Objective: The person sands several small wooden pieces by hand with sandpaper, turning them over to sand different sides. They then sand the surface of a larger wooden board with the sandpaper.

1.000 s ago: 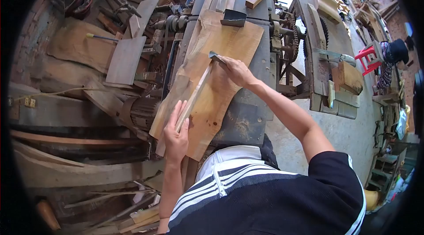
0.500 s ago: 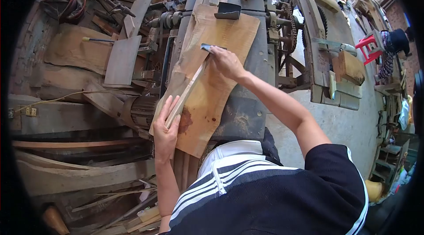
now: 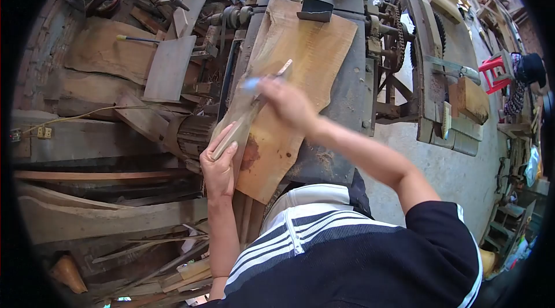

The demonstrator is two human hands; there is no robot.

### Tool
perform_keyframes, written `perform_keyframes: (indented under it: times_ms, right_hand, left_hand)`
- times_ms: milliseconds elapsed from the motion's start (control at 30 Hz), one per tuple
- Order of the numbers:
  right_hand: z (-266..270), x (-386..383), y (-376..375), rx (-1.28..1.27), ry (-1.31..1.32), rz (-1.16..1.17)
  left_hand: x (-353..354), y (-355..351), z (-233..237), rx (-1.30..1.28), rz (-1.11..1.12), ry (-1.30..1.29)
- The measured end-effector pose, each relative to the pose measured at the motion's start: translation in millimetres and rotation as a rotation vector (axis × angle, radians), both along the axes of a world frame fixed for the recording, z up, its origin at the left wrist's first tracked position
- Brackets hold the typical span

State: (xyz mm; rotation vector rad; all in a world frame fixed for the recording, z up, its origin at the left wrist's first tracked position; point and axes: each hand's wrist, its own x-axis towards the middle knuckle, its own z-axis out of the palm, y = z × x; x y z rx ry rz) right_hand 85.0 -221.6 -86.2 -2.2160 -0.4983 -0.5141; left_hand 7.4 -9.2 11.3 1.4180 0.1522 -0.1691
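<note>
Now, from the head view, our left hand (image 3: 219,164) lies spread flat, pressing the near end of a thin wooden strip (image 3: 238,127) onto the plank (image 3: 315,48) on the counter (image 3: 347,94). Our blurred right hand (image 3: 284,104) pinches a small bluish tool (image 3: 251,83).

Worn on the head, looking forward and steeply down, close above the plank (image 3: 315,56), with shirt (image 3: 347,256) at 6 o'clock and floor (image 3: 457,163) at 3 o'clock.
</note>
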Motion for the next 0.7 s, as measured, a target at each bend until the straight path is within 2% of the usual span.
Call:
perform_keyframes:
  times_ms: [33, 100, 133, 167, 233, 267, 333, 367, 400, 433, 500, 567, 600, 700]
  right_hand:
    - [29.2, -30.4, 19.9, 0.034, -0.052, 0.115]
    - [65.4, -71.3, 50.0, 0.072, -0.033, 0.339]
    - [72.2, -79.3, 53.9, 0.086, -0.089, 0.387]
    - [69.3, -76.7, 49.7, 0.089, -0.086, 0.374]
    - [58.5, -58.7, 27.3, 0.137, -0.025, 0.383]
    - [52.3, -46.4, 7.1, 0.062, 0.072, 0.231]
    - [25.0, -14.1, -38.3, 0.099, 0.3, 0.077]
    - [1.7, 3.4, -54.2, 0.261, 0.445, 0.026]
    - [0.3, 0.5, -49.7, 0.395, 0.426, 0.07]
    - [-3.3, -12.5, -42.8, 0.528, 0.412, 0.113]
    - [36.5, -59.5, -4.0, 0.107, -0.03, 0.007]
    - [68.1, -91.2, 18.8, 0.105, -0.063, 0.223]
    - [70.6, -94.2, 17.5, 0.138, -0.031, 0.242]
    - [47.6, -56.3, -39.0, 0.127, 0.048, 0.087]
  left_hand:
    - [-0.3, 6.1, -8.6, -0.005, -0.001, 0.004]
    - [-7.7, 28.2, -32.0, -0.441, -0.114, 0.004]
    - [-16.5, 15.2, -20.8, -0.537, 0.167, 0.157]
    - [-16.7, 15.5, -21.5, -0.532, 0.156, 0.165]
    - [-15.3, 15.5, -23.0, -0.107, -0.149, 0.022]
    - [-15.3, -10.0, 0.5, 0.107, -0.094, 0.002]
    - [-18.4, -18.6, 13.0, 0.191, -0.138, -0.051]
    - [-18.7, -18.9, 15.2, 0.281, -0.187, -0.103]
    - [-15.7, -17.9, 8.2, 0.399, -0.211, -0.259]
    - [-16.4, -16.5, 7.2, 0.394, -0.208, -0.263]
    - [-18.1, -20.8, 14.3, 0.302, -0.166, -0.076]
    - [-17.1, -8.0, -5.4, 0.277, -0.214, -0.009]
    - [-19.3, -5.7, -9.0, 0.245, -0.227, -0.024]
    - [-25.2, -21.5, 11.7, 0.288, -0.181, -0.067]
